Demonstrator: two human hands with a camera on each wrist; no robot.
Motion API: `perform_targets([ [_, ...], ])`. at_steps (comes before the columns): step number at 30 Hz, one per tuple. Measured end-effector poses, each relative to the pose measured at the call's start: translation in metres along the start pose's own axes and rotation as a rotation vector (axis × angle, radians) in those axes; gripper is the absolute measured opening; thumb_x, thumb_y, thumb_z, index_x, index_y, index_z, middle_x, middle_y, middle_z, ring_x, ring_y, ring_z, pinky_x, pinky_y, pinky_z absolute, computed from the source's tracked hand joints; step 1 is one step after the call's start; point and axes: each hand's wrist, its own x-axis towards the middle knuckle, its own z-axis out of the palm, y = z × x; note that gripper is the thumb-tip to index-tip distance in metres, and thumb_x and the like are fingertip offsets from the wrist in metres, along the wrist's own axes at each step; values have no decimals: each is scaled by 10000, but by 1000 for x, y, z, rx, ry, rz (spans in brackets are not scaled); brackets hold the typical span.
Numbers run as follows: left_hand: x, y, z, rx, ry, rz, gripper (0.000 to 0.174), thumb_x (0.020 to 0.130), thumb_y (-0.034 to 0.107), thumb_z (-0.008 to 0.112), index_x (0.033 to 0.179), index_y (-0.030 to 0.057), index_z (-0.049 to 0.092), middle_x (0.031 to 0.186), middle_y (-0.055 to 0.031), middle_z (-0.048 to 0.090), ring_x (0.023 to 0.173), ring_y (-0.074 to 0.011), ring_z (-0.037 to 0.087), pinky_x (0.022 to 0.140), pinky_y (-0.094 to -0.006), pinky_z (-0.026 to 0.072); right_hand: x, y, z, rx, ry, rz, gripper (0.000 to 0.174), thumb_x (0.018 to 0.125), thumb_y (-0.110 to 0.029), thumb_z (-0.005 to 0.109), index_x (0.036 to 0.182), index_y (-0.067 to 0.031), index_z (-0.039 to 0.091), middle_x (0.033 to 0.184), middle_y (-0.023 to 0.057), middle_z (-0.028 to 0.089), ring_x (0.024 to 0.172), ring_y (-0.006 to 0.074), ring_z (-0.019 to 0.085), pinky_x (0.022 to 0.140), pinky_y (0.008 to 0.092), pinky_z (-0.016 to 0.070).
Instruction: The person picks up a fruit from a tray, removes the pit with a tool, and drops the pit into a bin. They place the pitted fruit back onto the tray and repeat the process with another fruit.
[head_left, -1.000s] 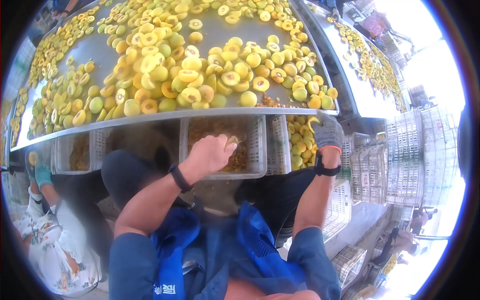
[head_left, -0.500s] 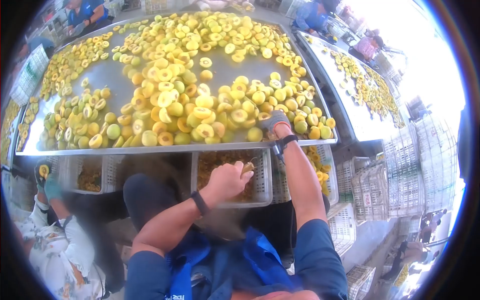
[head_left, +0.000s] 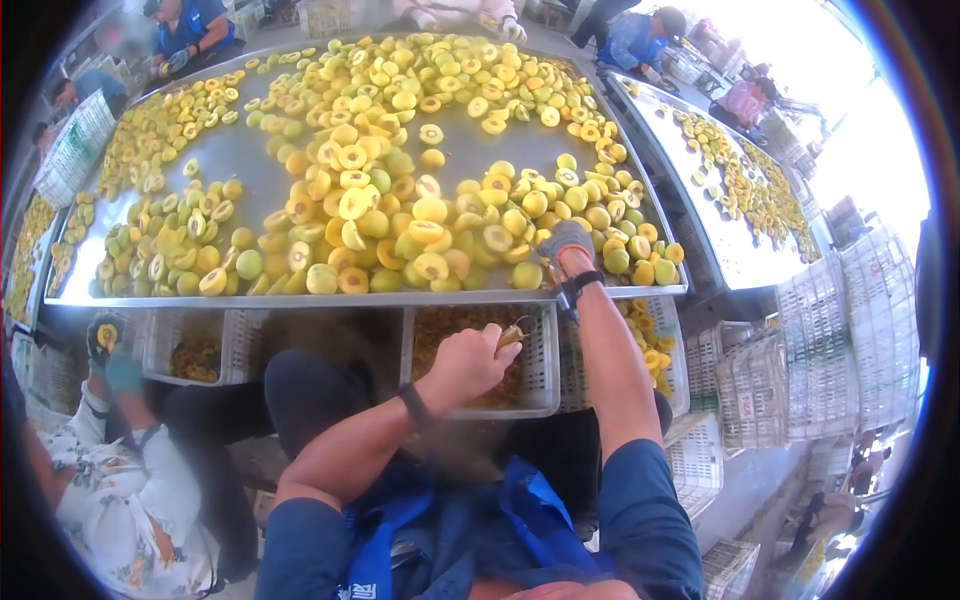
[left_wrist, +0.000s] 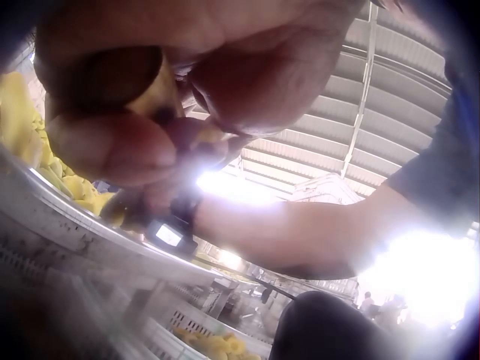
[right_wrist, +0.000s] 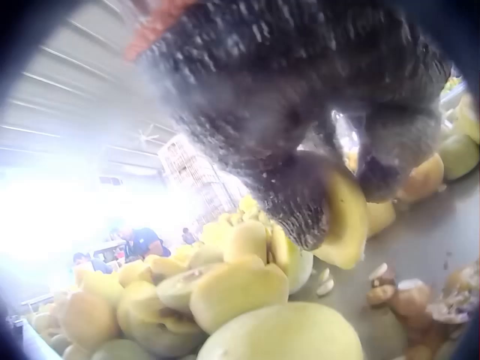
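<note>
My bare left hand [head_left: 470,365] grips a short wooden-handled tool [head_left: 510,336] with a thin curved metal tip, above a crate of scraps [head_left: 480,402]. In the left wrist view the fingers curl round the wooden handle [left_wrist: 157,97]. My right hand [head_left: 567,243], in a grey knit glove, reaches over the near right part of the metal table [head_left: 240,300]. The right wrist view shows its thumb and fingers pinching a yellow peach half [right_wrist: 346,221]. Piled peach halves [right_wrist: 240,289] lie beside that hand, with loose pits [right_wrist: 382,292] on the metal nearby.
Below the table edge, a crate of yellow peach pieces [head_left: 650,345] stands right of the scraps crate. Stacked white crates [head_left: 800,350] rise farther right. At the left sits another person [head_left: 130,500] holding a fruit half. A second fruit-covered table [head_left: 720,170] is at the right.
My right hand has moved from above the crate of fruit up onto the table and now pinches a peach half. The left hand keeps its hold on the tool. The head view has shifted.
</note>
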Motion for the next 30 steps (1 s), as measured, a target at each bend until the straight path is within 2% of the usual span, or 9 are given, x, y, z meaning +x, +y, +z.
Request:
perform_targets([
  [2, 0, -1, 2, -13, 28, 3, 402, 989, 412, 633, 911, 18, 615, 737, -263, 671, 733, -485, 659, 684, -577, 517, -5, 18, 5, 217, 129, -76, 431, 771, -301, 810, 1151, -104, 756, 1198, 202, 727, 1099, 333, 710, 957, 399, 553],
  [5, 1, -3, 5, -35, 69, 21, 384, 977, 390, 659, 893, 18, 612, 733, -254, 669, 719, -473, 656, 673, -562, 518, -40, 28, 0, 685, 185, -122, 431, 797, -94, 787, 1213, -18, 706, 1089, 151, 748, 904, 207, 730, 785, 324, 601],
  [8, 2, 0, 9, -61, 97, 21, 364, 969, 357, 688, 869, 15, 608, 720, -240, 664, 708, -462, 651, 651, -530, 513, -105, 18, -26, 1200, -59, 13, 480, 819, -84, 788, 1283, -25, 677, 1104, 123, 741, 946, 189, 714, 809, 310, 575],
  [11, 3, 1, 15, -184, 125, 53, 314, 973, 299, 694, 892, 3, 627, 718, -238, 649, 659, -450, 622, 625, -492, 502, -136, 29, -2, 1244, -2, -133, 475, 864, 9, 710, 1333, 14, 641, 1082, 86, 719, 846, 121, 678, 716, 260, 557],
  [12, 3, 0, 19, -239, 126, 71, 298, 984, 280, 681, 907, -3, 629, 702, -214, 645, 631, -410, 618, 609, -466, 494, -148, 31, -1, 1376, -90, -126, 464, 880, -23, 716, 1337, 17, 648, 1052, 73, 722, 799, 90, 649, 699, 250, 541],
  [15, 5, -2, 27, -403, 82, 59, 260, 1017, 233, 639, 941, -15, 634, 663, -135, 629, 558, -276, 596, 557, -385, 466, -168, 29, -8, 1115, -260, -7, 415, 902, -54, 719, 1309, 12, 674, 1034, 73, 731, 811, 81, 643, 701, 250, 540],
  [18, 7, 13, 18, -607, -44, -116, 271, 1061, 222, 576, 926, -10, 615, 655, -14, 582, 526, -70, 536, 485, -271, 407, -179, 17, -4, 1053, -103, -144, 399, 922, -105, 722, 1302, 7, 680, 1042, 83, 754, 889, 125, 675, 787, 282, 553],
  [21, 10, 15, 19, -591, -38, -200, 317, 1029, 233, 600, 874, -44, 610, 668, -138, 639, 606, -239, 626, 610, -389, 488, -176, 24, 6, 972, -34, -238, 440, 928, -134, 733, 1344, -18, 653, 1104, 131, 760, 975, 210, 701, 883, 328, 552],
  [30, 14, 19, 26, -552, -16, -246, 337, 1045, 237, 583, 843, -33, 599, 654, -108, 619, 599, -203, 602, 606, -374, 485, -184, 30, 13, 991, -2, -257, 497, 940, -170, 738, 1399, -34, 604, 1257, 181, 682, 1123, 279, 676, 963, 367, 530],
])
